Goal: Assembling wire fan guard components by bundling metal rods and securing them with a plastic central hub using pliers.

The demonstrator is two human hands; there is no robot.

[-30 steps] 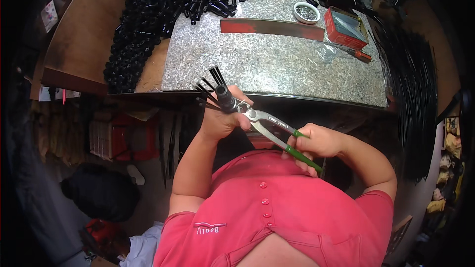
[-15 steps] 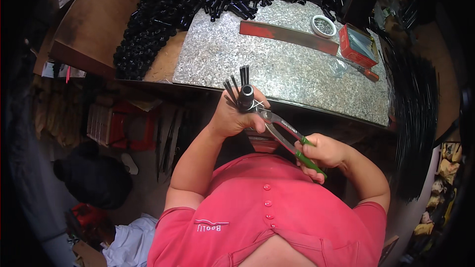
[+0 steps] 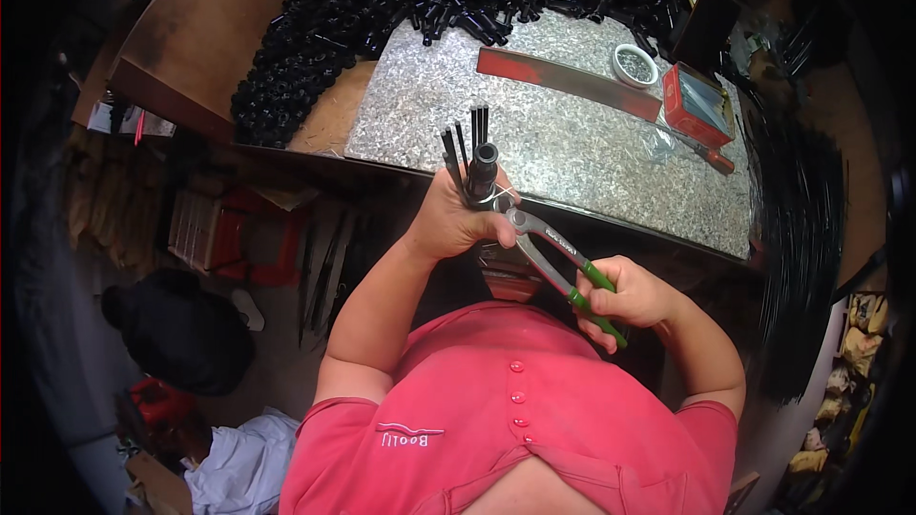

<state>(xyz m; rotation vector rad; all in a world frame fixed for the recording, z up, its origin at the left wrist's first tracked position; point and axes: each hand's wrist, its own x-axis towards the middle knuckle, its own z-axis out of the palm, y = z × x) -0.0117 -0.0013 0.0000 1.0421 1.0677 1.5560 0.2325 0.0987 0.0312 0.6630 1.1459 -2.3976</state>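
My left hand (image 3: 450, 217) is closed round a black tube (image 3: 483, 172) and several thin black rods (image 3: 458, 148) that fan up beside it. The tube's round open end faces up. A thin, light wire (image 3: 504, 195) shows at the tube's lower right, by the jaws of the pincers. These pincers (image 3: 546, 240) have grey metal arms and green grips, and my right hand (image 3: 628, 296) is wrapped round the grips. The thumb of my left hand lies close under the jaws, whose tips are partly hidden.
Beyond my hands is a speckled stone slab (image 3: 420, 114) on the bench. It carries a flat metal bar (image 3: 572, 84), a white bowl (image 3: 635, 65), a red box (image 3: 698, 105) and a screwdriver (image 3: 718, 160). Many black tubes (image 3: 382, 0) are heaped behind; long black rods (image 3: 801, 257) hang at right.
The tube and rods have risen slightly and stand a little more upright. The whole view has shifted a little. Both hands keep their hold.
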